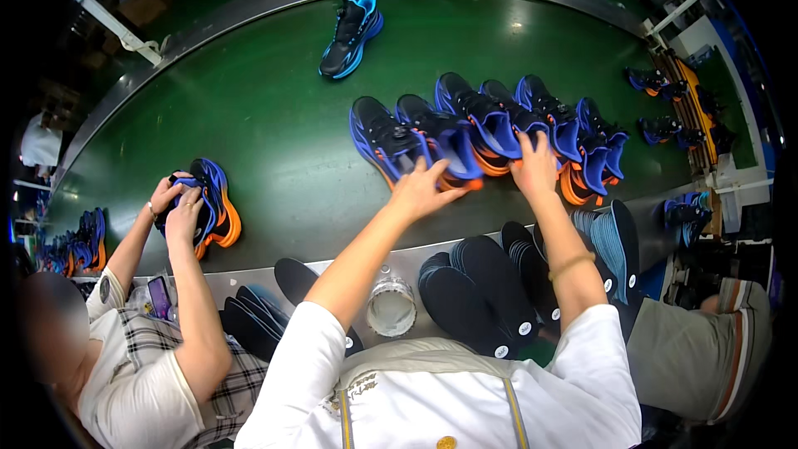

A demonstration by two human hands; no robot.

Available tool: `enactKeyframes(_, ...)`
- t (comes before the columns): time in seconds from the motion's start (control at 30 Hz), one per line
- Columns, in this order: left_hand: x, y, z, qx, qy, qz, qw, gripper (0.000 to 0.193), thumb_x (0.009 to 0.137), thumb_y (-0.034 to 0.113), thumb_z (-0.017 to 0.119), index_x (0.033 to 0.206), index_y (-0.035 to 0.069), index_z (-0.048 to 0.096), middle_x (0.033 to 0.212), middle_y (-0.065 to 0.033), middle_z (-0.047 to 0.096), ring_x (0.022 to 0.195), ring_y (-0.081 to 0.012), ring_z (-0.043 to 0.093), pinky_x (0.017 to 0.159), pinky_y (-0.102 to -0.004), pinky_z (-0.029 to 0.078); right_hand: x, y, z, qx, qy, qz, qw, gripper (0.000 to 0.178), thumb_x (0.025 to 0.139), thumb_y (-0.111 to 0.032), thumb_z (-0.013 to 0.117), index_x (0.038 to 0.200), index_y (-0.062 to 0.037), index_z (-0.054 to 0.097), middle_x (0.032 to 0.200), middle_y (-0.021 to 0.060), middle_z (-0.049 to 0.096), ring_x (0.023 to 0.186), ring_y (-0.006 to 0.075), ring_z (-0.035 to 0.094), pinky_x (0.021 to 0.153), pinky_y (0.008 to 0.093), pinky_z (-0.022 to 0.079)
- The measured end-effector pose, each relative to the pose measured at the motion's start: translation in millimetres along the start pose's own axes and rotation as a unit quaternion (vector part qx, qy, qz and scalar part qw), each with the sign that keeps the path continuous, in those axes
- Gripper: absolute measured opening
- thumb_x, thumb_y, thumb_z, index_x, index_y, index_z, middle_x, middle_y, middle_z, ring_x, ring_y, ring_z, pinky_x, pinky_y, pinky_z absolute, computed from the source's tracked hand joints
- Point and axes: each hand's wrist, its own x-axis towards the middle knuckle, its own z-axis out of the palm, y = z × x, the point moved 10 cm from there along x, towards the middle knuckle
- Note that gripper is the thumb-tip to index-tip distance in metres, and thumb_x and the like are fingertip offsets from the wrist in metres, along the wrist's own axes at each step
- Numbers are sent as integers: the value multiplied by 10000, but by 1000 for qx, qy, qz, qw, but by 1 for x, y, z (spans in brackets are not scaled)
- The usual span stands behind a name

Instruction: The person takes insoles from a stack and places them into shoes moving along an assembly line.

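Observation:
A slanting row of several black sneakers with purple-blue linings and orange soles lies before me on a green belt (283,108). My left hand (422,189) grips the heel end of the row's left pair, a sneaker (378,126) and its neighbour (428,119); motion smears both heels. Fingers of my right hand (534,168) close over the heel of another sneaker (500,101) in the middle of the row. Its palm side is hidden. Farther right, more sneakers (592,154) lie untouched, heels toward me.
At left, a co-worker's hands (179,208) hold a matching sneaker (218,199). Along the near metal ledge lie dark insoles (478,283), blue-edged insoles (611,237) and a clear jar (391,308). A black-and-blue sneaker (349,40) lies farther back. Someone in grey trousers (682,349) is close at right.

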Motion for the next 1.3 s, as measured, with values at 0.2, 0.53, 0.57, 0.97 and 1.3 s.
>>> enactKeyframes(0.2, -22, 7, -84, 16, 256, 74, 964, 439, 716, 239, 684, 1111, 101, 549, 1019, -107, 566, 976, -267, 542, 810, -343, 413, -164, -85, -85, 135, -9, -193, 972, 319, 692, -214, 672, 955, -82, 549, 1046, 127, 501, 986, 300, 482, 872, 445, 337)
enactKeyframes(0.53, 3, -50, -83, 73, 324, 12, 943, 579, 801, 316, 618, 1271, 68, 389, 986, -122, 572, 897, -328, 547, 765, -411, 426, -320, -58, -49, 118, -214, -40, 969, 420, 624, -383, 739, 848, -83, 549, 1182, 168, 484, 1096, 293, 470, 1008, 561, 152)
enactKeyframes(0.57, 4, -57, -89, 77, 329, 8, 941, 579, 801, 316, 618, 1271, 68, 389, 986, -122, 572, 897, -328, 547, 765, -411, 426, -322, -59, -51, 112, -217, -63, 968, 395, 621, -354, 749, 823, -80, 550, 1192, 175, 485, 1081, 300, 487, 1011, 560, 149)
enactKeyframes(0.97, 1, -138, -53, -431, 167, -182, 868, 366, 864, 374, 569, 715, 40, 584, 612, 37, 476, 595, -50, 407, 515, -234, 338, -88, -142, -148, 184, 58, -261, 946, 97, 640, -44, 665, 699, -15, 594, 1073, 88, 602, 727, 244, 514, 672, 334, 427)
enactKeyframes(1.3, -6, -132, -56, -407, 154, -209, 876, 351, 867, 364, 570, 720, 45, 580, 614, 51, 470, 584, -40, 396, 509, -218, 327, -46, -200, 20, 77, -122, -250, 958, 105, 735, -109, 569, 723, -13, 610, 1018, 130, 606, 776, 272, 566, 712, 358, 474)
